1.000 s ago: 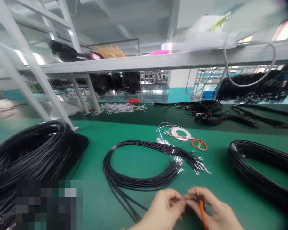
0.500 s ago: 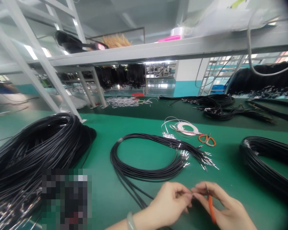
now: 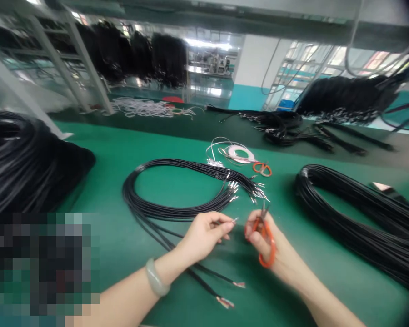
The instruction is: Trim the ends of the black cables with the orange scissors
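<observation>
My left hand point(image 3: 207, 234), with a pale green bangle on its wrist, pinches the end of a black cable. A small light wire tip point(image 3: 236, 220) sticks out past the thumb and forefinger. To its right, my right hand point(image 3: 264, 245) is closed round small orange-handled scissors point(image 3: 271, 252), whose blades point up and away from me; whether they are parted is hard to see. Below the left hand lie loose cable ends point(image 3: 225, 301) with bare coloured wires. Just beyond both hands rests a looped bundle of black cables point(image 3: 177, 211) with stripped, light tips.
A big heap of black cables point(image 3: 51, 168) lies at left, and another coil point(image 3: 347, 222) at right. Behind the looped bundle are a white tape roll point(image 3: 241, 154) and a second orange-handled pair of scissors point(image 3: 262, 169). White wires point(image 3: 143, 108) and more black cables point(image 3: 282, 125) lie farther back.
My fingertips, close together before, have drawn apart. The scissors, tucked in my right palm earlier, now stand upright with the hand round their handles. The view has tipped downward and turned right.
</observation>
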`<state>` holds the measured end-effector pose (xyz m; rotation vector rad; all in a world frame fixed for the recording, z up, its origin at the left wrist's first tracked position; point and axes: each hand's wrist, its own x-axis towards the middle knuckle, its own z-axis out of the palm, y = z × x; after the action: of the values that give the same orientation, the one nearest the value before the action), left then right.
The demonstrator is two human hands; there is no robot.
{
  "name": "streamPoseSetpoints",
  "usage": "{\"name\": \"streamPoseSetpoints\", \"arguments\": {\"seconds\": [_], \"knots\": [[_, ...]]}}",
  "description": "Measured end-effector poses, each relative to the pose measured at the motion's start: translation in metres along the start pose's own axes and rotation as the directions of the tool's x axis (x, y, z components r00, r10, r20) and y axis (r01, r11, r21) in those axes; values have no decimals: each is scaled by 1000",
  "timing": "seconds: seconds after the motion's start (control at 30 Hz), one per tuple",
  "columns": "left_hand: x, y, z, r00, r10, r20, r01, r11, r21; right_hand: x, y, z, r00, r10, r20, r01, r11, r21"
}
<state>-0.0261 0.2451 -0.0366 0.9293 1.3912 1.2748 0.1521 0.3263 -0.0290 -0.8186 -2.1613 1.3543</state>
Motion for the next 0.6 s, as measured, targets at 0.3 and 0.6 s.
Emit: {"name": "streamPoseSetpoints", "arguments": {"seconds": [0.3, 0.6], "knots": [[2, -1, 1, 995, 99, 2, -99, 995, -3, -3, -14, 5, 999, 15, -50, -31, 942, -334], [0, -2, 3, 981, 193, 11, -194, 980, 36, -4, -7, 17, 998, 5, 59, 23, 885, -465]]}}
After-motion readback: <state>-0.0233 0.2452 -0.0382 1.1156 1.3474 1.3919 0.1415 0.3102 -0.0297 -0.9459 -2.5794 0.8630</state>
